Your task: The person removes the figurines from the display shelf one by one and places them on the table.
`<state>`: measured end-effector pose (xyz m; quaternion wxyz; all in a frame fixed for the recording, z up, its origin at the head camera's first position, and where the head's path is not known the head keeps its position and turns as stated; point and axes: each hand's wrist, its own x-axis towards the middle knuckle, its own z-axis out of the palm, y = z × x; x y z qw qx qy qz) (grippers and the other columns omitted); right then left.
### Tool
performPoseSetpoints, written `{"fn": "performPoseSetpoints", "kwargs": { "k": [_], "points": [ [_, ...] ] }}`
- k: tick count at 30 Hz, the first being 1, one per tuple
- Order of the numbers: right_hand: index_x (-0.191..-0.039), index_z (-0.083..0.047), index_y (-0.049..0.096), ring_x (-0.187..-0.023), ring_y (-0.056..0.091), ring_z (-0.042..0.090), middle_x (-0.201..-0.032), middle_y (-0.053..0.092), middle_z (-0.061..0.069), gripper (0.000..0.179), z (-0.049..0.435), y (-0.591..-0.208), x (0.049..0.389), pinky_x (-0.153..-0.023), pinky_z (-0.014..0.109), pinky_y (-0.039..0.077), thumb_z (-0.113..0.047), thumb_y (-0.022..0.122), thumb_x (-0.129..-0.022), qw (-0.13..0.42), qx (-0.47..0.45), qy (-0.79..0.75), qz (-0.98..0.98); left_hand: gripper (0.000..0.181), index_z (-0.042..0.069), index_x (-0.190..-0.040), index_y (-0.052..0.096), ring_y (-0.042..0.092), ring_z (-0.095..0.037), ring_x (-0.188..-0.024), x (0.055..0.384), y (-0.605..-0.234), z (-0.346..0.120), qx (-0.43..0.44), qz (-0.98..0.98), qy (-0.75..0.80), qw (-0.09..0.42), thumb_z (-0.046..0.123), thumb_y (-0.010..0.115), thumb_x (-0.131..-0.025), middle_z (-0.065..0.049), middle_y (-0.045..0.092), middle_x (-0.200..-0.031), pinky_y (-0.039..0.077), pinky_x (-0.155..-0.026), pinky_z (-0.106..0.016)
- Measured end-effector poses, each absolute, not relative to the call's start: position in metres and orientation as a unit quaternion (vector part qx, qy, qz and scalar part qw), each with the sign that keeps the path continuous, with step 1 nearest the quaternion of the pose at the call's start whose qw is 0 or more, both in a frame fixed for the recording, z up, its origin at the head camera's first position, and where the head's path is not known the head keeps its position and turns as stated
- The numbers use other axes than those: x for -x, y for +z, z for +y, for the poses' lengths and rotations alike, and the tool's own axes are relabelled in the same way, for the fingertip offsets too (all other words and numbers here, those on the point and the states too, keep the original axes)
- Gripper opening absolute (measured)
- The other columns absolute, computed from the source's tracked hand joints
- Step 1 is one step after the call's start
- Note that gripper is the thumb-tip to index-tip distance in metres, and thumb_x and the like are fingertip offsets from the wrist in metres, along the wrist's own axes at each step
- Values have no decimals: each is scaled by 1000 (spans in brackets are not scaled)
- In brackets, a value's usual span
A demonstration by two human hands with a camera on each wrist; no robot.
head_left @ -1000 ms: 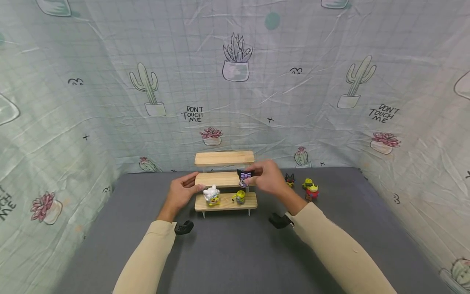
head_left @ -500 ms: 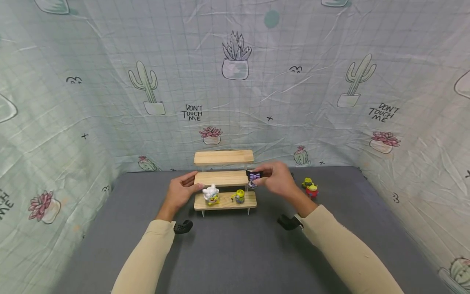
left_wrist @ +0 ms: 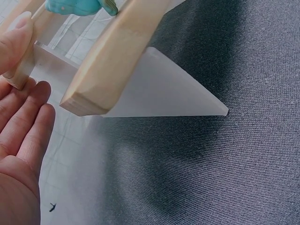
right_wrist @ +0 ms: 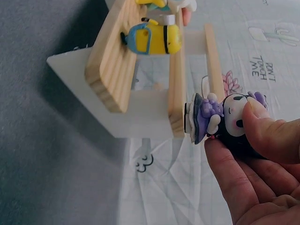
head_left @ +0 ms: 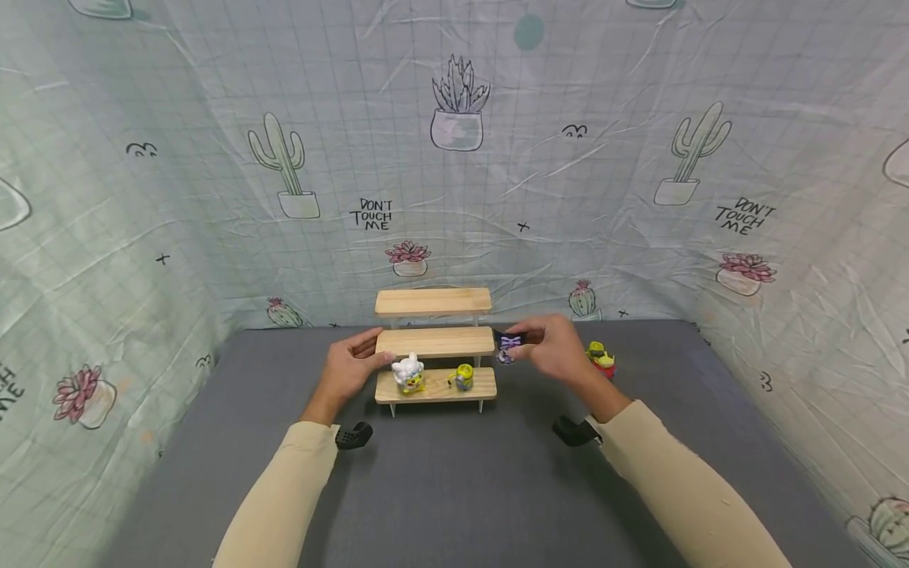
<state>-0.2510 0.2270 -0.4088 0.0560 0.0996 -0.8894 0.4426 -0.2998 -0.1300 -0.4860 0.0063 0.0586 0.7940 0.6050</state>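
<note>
Right hand [head_left: 555, 347], thumb and fingers pinching the purple-black figurine [head_left: 510, 345], toy at nine o'clock of palm (head view), left hand [head_left: 346, 368] gripping wooden shelf [head_left: 440, 341]

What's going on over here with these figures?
A person's right hand holds a purple-and-black figurine beside the right end of a wooden shelf's middle board, while the left hand grips its left end. A white-topped figure and a yellow figure stand on the bottom board; other figures sit on the table.

Free gap between white-hooded figure [head_left: 409, 375] and yellow figure [head_left: 464, 377], left hand [head_left: 346, 369] blocking middle shelf [head_left: 436, 342] at left
</note>
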Motion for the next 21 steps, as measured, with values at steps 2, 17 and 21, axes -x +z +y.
{"fn": "performPoseSetpoints", "kwargs": {
  "k": [2,17,21],
  "points": [
    [-111,-3,81,-91,76,28,-110,78,19,24,230,-410,251,-70,31,60,-3,83,-86,58,-96,442,-890,66,2,-152,53,57,-37,-141,300,-486,-130,-59,794,605,6,15,81,-93,-23,55,-153,52,-113,-48],
    [-112,-2,81,-97,78,33,-109,78,20,25,253,-423,251,-73,38,63,-3,82,-87,67,-80,425,-899,64,7,-152,55,57,-35,-141,300,-485,-130,-55,794,605,7,14,80,-94,-21,56,-153,53,-113,-46],
    [-111,-3,81,-98,77,34,-108,78,20,24,258,-426,251,-75,38,63,-4,83,-87,67,-71,418,-903,64,6,-152,54,56,-36,-141,299,-484,-130,-56,795,604,7,14,80,-93,-22,55,-153,52,-113,-46]
  ]
}}
